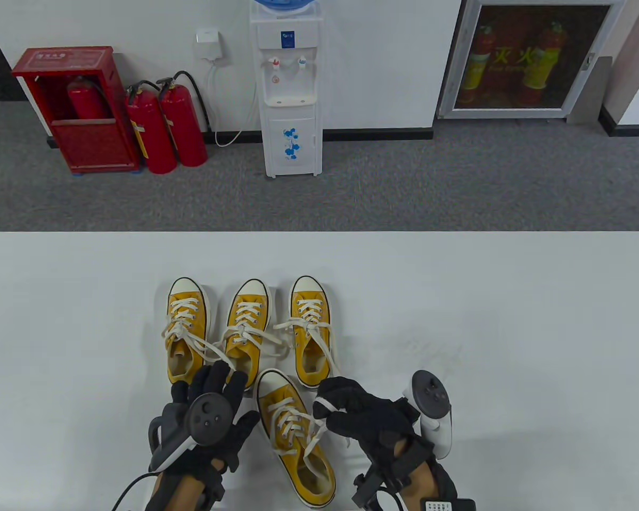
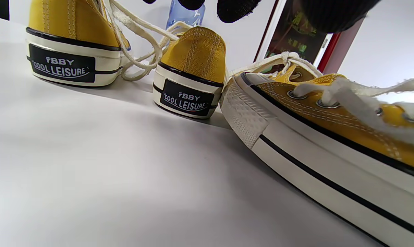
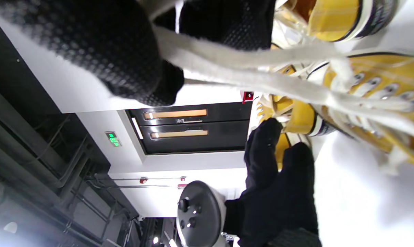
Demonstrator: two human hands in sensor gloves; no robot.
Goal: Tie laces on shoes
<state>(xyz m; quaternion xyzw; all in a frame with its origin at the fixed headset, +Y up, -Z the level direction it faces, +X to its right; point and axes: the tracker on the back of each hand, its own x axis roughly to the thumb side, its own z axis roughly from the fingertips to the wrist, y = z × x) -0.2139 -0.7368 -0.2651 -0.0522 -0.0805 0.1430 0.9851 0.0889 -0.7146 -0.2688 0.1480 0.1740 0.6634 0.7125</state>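
Yellow canvas sneaker [image 1: 296, 439] with cream laces lies nearest on the white table [image 1: 511, 298], untied. The right hand [image 1: 367, 412] pinches one lace end [image 1: 324, 408]; the left hand [image 1: 207, 412] hovers beside, fingers straight, apparently empty.

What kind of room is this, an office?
Probably an office or lab corridor, not a home: a water dispenser by the wall, red fire extinguishers beside a red cabinet, and grey carpet.

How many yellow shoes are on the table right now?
4. Three stand in a row: left shoe, middle shoe, right shoe. The fourth, the near shoe, lies between the hands. None appears hidden.
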